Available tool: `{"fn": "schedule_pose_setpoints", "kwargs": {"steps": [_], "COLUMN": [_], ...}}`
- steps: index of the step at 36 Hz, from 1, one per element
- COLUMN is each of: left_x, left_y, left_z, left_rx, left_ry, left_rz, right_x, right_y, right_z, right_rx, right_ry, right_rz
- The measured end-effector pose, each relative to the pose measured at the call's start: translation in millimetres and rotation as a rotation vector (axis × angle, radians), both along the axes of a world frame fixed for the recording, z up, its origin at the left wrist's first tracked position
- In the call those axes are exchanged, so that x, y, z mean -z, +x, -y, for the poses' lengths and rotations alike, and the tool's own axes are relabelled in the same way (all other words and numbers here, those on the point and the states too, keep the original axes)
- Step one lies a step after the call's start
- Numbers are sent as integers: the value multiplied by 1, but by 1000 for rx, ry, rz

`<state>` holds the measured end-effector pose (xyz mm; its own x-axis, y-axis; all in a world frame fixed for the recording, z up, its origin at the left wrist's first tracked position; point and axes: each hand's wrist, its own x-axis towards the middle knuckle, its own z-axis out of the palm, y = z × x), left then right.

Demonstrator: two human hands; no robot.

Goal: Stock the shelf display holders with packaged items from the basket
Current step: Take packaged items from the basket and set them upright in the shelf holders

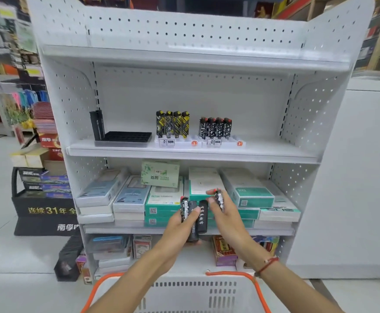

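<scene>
My left hand (180,224) grips three black lighters (194,216) in a bunch, in front of the second shelf. My right hand (224,213) pinches one black-and-white patterned lighter (219,199) just to their right, lifted a little higher. On the middle shelf stand a black display holder (125,137) with two dark lighters (97,125) at its left end, a white holder (177,143) with yellow-black lighters (172,124), and a second white holder (225,143) with black-and-white lighters (215,128). The white basket (184,294) with orange rim sits below my arms.
The white metal shelf unit (193,152) has an empty top shelf. Boxed goods (161,199) fill the lower shelves behind my hands. A black stand with boxes (42,199) is at the left, and a white counter (354,177) at the right.
</scene>
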<state>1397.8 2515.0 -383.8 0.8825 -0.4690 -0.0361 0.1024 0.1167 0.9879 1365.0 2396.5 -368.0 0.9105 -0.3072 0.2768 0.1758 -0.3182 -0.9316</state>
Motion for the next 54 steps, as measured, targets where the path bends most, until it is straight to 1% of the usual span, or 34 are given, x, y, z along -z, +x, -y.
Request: {"fn": "schedule_pose_setpoints", "kwargs": {"steps": [3, 5, 7, 9, 11, 12, 13, 14, 16, 19, 21, 23, 25, 27, 31, 35, 40, 43, 45, 48, 52, 54], "left_x": [-6, -9, -14, -23, -39, -47, -57, -66, -82, -101, -107, -107, -103, -100, -94, -92, -96, -97, -98, -97, -98, -98], "left_y": [-2, -2, 0, 4, 7, 10, 12, 15, 20, 28, 33, 37, 40, 42, 47, 54, 57, 58, 59, 60, 62, 63], "left_z": [1, 3, 5, 7, 7, 7, 7, 7, 5, -1, -4, -7, -8, -8, -10, -13, -17, -19, -20, -22, -26, -26], "left_rx": [8, 0, -17, -37, -60, -75, -88, -102, -132, -201, -226, -240, -247, -245, -253, -302, -320, -323, -327, -325, -330, -330], "left_ry": [-73, -103, -129, -151, -205, -230, -248, -257, -276, -312, -315, -316, -308, -286, -259, -251, -264, -270, -275, -278, -295, -297], "left_rz": [-66, -99, -104, -91, -69, -45, -11, 31, 113, 190, 216, 223, 217, 210, 196, 191, 185, 179, 176, 172, 163, 159], "right_x": [1, -5, -19, -38, -59, -69, -79, -89, -112, -140, -155, -165, -171, -173, -168, -159, -154, -158, -159, -161, -169, -171], "right_y": [0, 1, 3, 5, 4, 4, 4, 5, 8, 26, 41, 54, 67, 80, 100, 114, 122, 121, 122, 120, 115, 114], "right_z": [-2, -3, 4, 17, 33, 38, 42, 47, 57, 78, 95, 112, 127, 138, 144, 140, 137, 136, 135, 136, 136, 133], "right_rx": [0, 90, 199, 236, 176, 142, 118, 112, 127, 190, 249, 251, 216, 225, 217, 173, 205, 195, 227, 261, 251, 226], "right_ry": [-19, -54, -8, 105, 332, 444, 513, 531, 437, 133, -51, -159, -215, -247, -172, -220, -383, -598, -746, -852, -1018, -1079], "right_rz": [47, 103, 131, 82, 43, 55, 80, 102, 139, 178, 147, 101, 56, 24, 62, 41, 21, -9, -18, -37, -121, -199]}}
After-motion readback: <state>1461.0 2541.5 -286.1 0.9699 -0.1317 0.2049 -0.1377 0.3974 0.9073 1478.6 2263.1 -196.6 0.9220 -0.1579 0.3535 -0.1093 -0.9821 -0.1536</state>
